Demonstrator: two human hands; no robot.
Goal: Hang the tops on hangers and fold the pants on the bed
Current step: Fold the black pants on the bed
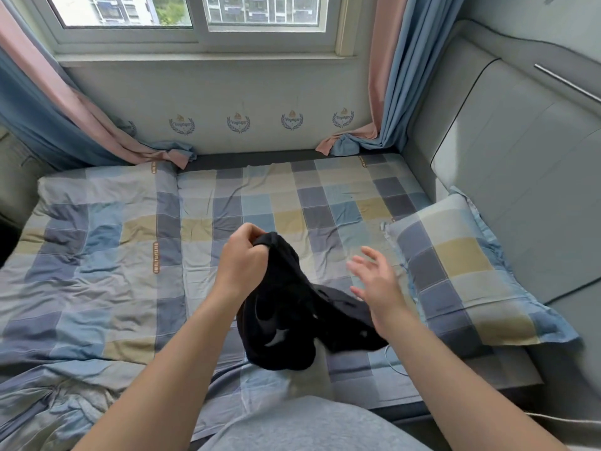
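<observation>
Now left hand (242,255) clutches one black garment (292,307); right hand (374,278) spread, empty; one pillow (461,271).

Crumpled black garment (286,320), one edge raised, lower part on checked bed (260,196).

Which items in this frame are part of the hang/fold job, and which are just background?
Job:
- black garment, bunched; top or pants unclear
- left hand, gripping its upper edge
- right hand, open beside it
- bed, checked sheet, work surface

Lying about:
- checked pillow, right
- folded checked quilt, left
- curtains
- window

No hangers visible.
</observation>
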